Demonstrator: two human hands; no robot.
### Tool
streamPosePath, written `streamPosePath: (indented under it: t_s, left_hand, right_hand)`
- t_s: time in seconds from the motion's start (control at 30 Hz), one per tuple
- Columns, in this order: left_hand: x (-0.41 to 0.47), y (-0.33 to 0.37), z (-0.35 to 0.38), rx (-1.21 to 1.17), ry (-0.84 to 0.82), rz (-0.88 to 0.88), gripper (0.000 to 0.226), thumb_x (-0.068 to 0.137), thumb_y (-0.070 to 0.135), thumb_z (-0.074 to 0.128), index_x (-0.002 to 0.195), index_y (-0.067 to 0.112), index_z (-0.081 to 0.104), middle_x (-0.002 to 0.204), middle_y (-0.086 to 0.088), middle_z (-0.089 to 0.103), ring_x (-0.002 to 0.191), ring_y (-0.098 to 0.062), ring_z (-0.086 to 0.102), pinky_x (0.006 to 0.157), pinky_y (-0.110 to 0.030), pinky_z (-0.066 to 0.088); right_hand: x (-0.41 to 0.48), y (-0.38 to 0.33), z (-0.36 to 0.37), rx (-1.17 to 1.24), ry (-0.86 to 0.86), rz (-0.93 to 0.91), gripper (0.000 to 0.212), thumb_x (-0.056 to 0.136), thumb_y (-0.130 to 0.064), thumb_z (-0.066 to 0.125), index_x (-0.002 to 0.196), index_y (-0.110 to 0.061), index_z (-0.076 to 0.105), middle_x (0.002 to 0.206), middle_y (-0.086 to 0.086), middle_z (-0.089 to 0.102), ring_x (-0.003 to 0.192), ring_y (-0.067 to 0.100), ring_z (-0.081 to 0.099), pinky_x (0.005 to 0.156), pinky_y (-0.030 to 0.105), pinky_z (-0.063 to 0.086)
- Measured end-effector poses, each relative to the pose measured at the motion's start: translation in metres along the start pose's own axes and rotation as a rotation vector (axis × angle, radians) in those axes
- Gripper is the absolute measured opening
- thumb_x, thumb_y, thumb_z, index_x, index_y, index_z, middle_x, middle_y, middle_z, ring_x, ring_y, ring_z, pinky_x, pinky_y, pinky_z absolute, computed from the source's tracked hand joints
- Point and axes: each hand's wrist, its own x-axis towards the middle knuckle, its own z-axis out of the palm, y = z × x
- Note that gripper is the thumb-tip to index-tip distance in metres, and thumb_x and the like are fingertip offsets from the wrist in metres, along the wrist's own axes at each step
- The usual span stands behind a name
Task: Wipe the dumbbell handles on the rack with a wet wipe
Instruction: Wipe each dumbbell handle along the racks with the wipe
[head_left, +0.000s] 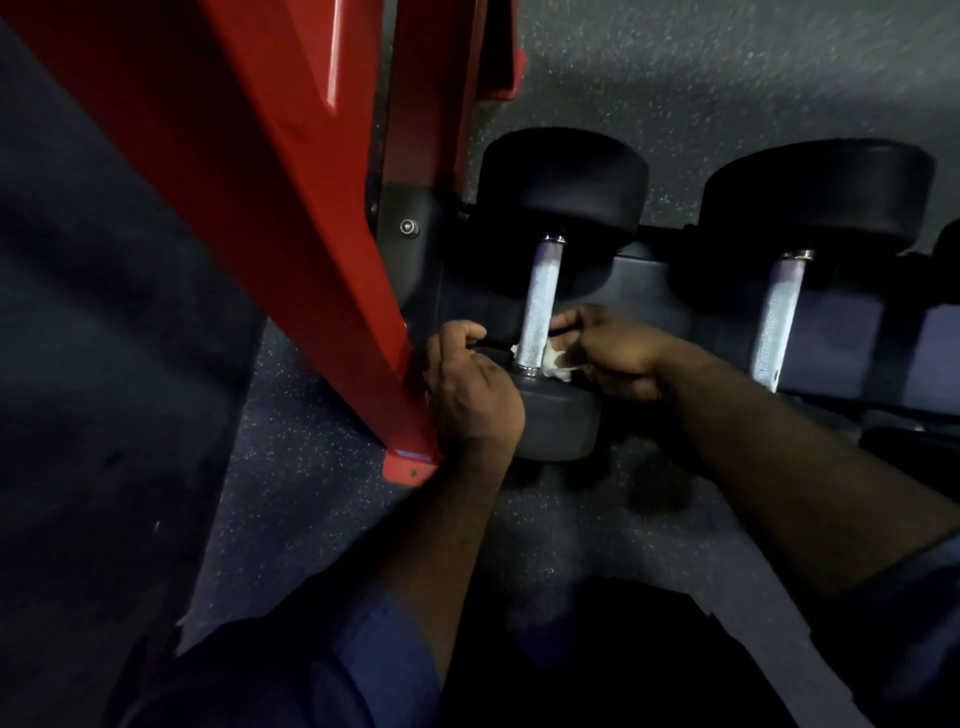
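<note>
Blue fabric sleeve (363, 665), lower left. Centre: left hand (472, 387) grips black round dumbbell head (563, 423); right hand (610, 348) pinches crumpled white wipe (557, 362) against knurled steel handle (540, 301).

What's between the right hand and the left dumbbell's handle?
Head view: the bunched white wet wipe, pressed by the right hand against the handle's lower end, just above the near dumbbell head.

The floor (311, 415) is dark rubber flecked with pale specks, and it looks greyer and brighter toward the top right than near the bottom. A glossy red post (270, 182) slants down across the left side to a flat foot (410, 465) resting on the floor (one bolt head shows in it). A black bracket (410, 228) with a bolt sits against the post. The light is dim, with a pale sheen high on the red paint.
</note>
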Motion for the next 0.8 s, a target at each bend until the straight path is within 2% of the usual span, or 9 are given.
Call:
streamPosePath:
  t_s: [0.1, 0.17, 0.2, 0.3, 0.4, 0.5, 0.57, 0.67, 0.8]
  left_hand:
    - [0.0, 0.0, 0.0, 0.0, 0.005, -0.008, 0.037, 0.076, 0.005, 0.04, 0.099, 0.012, 0.068, 0.103, -0.009, 0.068, 0.1, -0.03, 0.062, 0.091, -0.047, 0.05]
    - [-0.001, 0.0, 0.0, -0.004, 0.007, -0.008, 0.038, 0.076, 0.004, 0.04, 0.099, 0.012, 0.069, 0.103, -0.009, 0.069, 0.099, -0.029, 0.063, 0.091, -0.047, 0.051]
    - [-0.001, 0.0, 0.0, -0.003, 0.007, -0.01, 0.038, 0.075, 0.004, 0.039, 0.098, 0.012, 0.069, 0.103, -0.008, 0.069, 0.099, -0.028, 0.063, 0.091, -0.046, 0.051]
    - [0.0, 0.003, 0.0, -0.007, -0.004, -0.021, 0.038, 0.075, 0.004, 0.04, 0.098, 0.012, 0.068, 0.103, -0.008, 0.069, 0.099, -0.028, 0.063, 0.091, -0.046, 0.051]
    - [-0.001, -0.002, 0.0, 0.003, 0.011, 0.01, 0.038, 0.074, 0.004, 0.04, 0.098, 0.013, 0.068, 0.102, -0.008, 0.069, 0.097, -0.029, 0.064, 0.088, -0.047, 0.052]
    - [0.002, -0.008, 0.005, -0.008, 0.018, 0.021, 0.038, 0.074, 0.005, 0.039, 0.097, 0.015, 0.068, 0.1, -0.007, 0.07, 0.095, -0.03, 0.065, 0.086, -0.047, 0.054]
    - [0.002, -0.009, 0.005, 0.01, 0.012, 0.006, 0.035, 0.076, 0.009, 0.039, 0.094, 0.019, 0.066, 0.098, -0.005, 0.072, 0.095, -0.03, 0.066, 0.087, -0.048, 0.053]
    - [0.003, -0.01, 0.005, -0.011, -0.029, -0.019, 0.03, 0.077, 0.015, 0.037, 0.089, 0.032, 0.059, 0.093, -0.002, 0.074, 0.095, -0.029, 0.069, 0.087, -0.048, 0.054]
    - [0.002, -0.006, 0.003, 0.004, -0.116, -0.092, 0.026, 0.073, 0.017, 0.036, 0.079, 0.035, 0.053, 0.091, -0.001, 0.075, 0.094, -0.027, 0.07, 0.086, -0.046, 0.055]
  right_hand:
    - [0.003, 0.001, 0.001, 0.064, -0.078, 0.011, 0.042, 0.085, 0.022, 0.042, 0.122, 0.009, 0.057, 0.096, 0.025, 0.064, 0.076, 0.029, 0.065, 0.058, 0.027, 0.053]
    - [0.006, -0.001, 0.014, 0.028, -0.098, -0.051, 0.034, 0.086, 0.018, 0.048, 0.114, 0.004, 0.064, 0.108, 0.033, 0.064, 0.099, 0.038, 0.059, 0.078, 0.041, 0.051]
    - [0.008, 0.0, 0.016, 0.03, -0.101, -0.058, 0.032, 0.089, 0.017, 0.048, 0.11, 0.002, 0.066, 0.11, 0.034, 0.064, 0.102, 0.04, 0.058, 0.081, 0.042, 0.049]
    - [0.009, 0.003, 0.001, -0.006, -0.068, -0.048, 0.035, 0.09, 0.021, 0.045, 0.114, 0.003, 0.063, 0.099, 0.023, 0.066, 0.095, 0.035, 0.056, 0.071, 0.035, 0.048]
    - [0.011, 0.01, -0.013, 0.156, 0.013, 0.005, 0.037, 0.088, 0.026, 0.048, 0.104, -0.007, 0.056, 0.085, 0.012, 0.064, 0.077, 0.024, 0.064, 0.07, 0.031, 0.054]
    - [0.017, 0.015, -0.007, 0.198, 0.019, 0.02, 0.044, 0.086, 0.028, 0.046, 0.115, -0.003, 0.055, 0.092, 0.016, 0.066, 0.077, 0.023, 0.066, 0.065, 0.03, 0.056]
    - [0.018, 0.01, -0.007, 0.343, 0.044, -0.012, 0.047, 0.086, 0.028, 0.044, 0.121, 0.001, 0.056, 0.097, 0.017, 0.07, 0.078, 0.022, 0.069, 0.06, 0.025, 0.056]
    - [0.014, 0.0, -0.017, 0.601, 0.075, -0.111, 0.038, 0.088, 0.025, 0.044, 0.108, -0.002, 0.062, 0.089, 0.01, 0.074, 0.072, 0.017, 0.072, 0.053, 0.017, 0.053]
    - [-0.002, 0.004, -0.006, 0.248, -0.033, -0.053, 0.033, 0.09, 0.024, 0.047, 0.104, 0.001, 0.064, 0.078, 0.008, 0.073, 0.063, 0.013, 0.069, 0.054, 0.018, 0.051]
